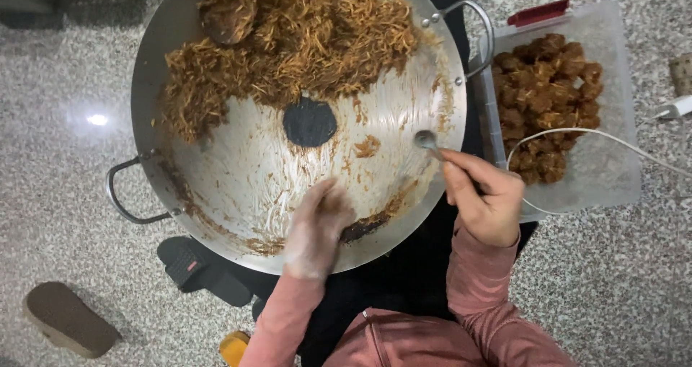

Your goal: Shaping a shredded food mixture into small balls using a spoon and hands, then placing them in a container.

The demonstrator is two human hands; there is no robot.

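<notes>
A wide steel wok (238,172) with two loop handles sits on the speckled floor in front of me. A heap of brown shredded noodle-like food (288,42) fills its far half, and a dark round spot (309,122) marks its centre. My left hand (316,226) is blurred, fingers bunched, down in the near part of the wok over a scraped dark smear. My right hand (484,197) grips a metal spoon (427,140), whose bowl rests on the wok's right inner wall.
A clear plastic tub (613,172) to the right holds several brown balls of food (548,96). A white cable (577,133) crosses it toward a white plug (677,107). A black slipper (198,266) and a brown slipper (68,320) lie at the near left.
</notes>
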